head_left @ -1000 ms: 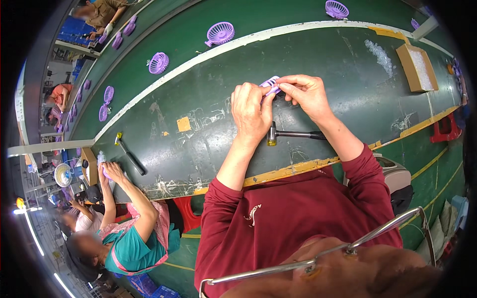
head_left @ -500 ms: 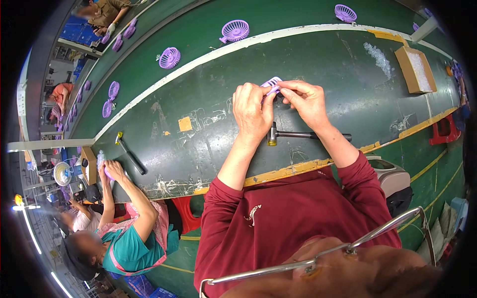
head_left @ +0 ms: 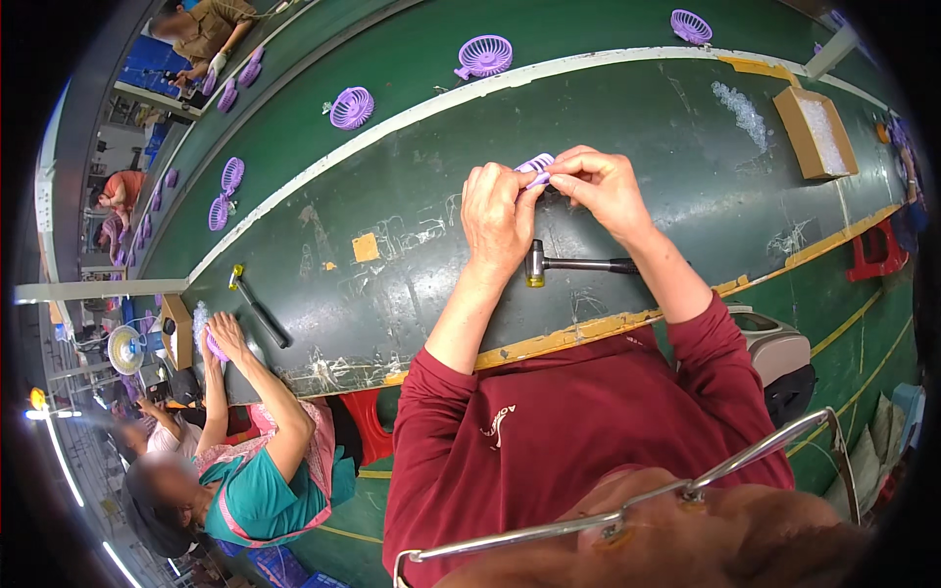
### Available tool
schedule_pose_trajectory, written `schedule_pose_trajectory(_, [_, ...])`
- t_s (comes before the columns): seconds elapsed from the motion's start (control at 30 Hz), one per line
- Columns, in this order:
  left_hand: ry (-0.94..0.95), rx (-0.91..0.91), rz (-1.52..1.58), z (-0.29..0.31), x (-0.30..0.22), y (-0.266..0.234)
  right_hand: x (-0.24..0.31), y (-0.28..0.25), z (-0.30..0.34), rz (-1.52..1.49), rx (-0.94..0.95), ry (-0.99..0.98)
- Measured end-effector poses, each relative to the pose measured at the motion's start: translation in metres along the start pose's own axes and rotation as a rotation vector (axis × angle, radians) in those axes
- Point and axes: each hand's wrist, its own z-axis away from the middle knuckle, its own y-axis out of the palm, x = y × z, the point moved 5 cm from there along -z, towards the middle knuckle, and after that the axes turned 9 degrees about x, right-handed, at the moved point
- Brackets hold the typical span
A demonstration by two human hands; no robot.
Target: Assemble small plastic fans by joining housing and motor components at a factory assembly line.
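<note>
Purple fan covers [head_left: 351,108] on the green belt [head_left: 588,34] beyond the far edge of the bench [head_left: 627,108] have slid to the right over the last second, while the left hand [head_left: 497,220] and right hand [head_left: 613,196] have stayed almost in place. Between the bench's far and near edges, the left hand holds a slotted purple piece [head_left: 535,163] between its thumb and bent fingers. At that piece's right end, the right hand pinches with thumb and forefinger; whether a smaller part sits between those tips I cannot tell. Toward the near edge lies a hammer [head_left: 588,265], its head beside the left wrist and its black handle running beneath the right forearm [head_left: 676,279]. Near the bench's right end stands a cardboard box [head_left: 795,137] of clear bits [head_left: 826,135], with a loose heap [head_left: 742,115] of similar look just to its left. Another hammer [head_left: 263,313], its head yellow-tipped, lies near the left end, where a co-worker's hands [head_left: 230,336] are on a partly hidden purple thing [head_left: 215,347]. One yellow patch [head_left: 366,247] marks the bench between the two hammers.
</note>
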Motion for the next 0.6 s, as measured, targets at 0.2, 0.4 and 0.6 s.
schedule_pose_trajectory(0.2, [0.026,0.049,0.015,-0.003,0.005,0.002,0.017,0.002,-0.010,0.235,0.117,-0.131])
schedule_pose_trajectory(0.4, [-0.028,0.081,0.113,-0.004,0.010,-0.006,0.033,0.009,-0.007,0.490,0.109,-0.187])
schedule_pose_trajectory(0.6, [-0.039,0.065,0.180,0.002,0.018,-0.011,0.043,0.017,-0.003,0.667,0.101,-0.293])
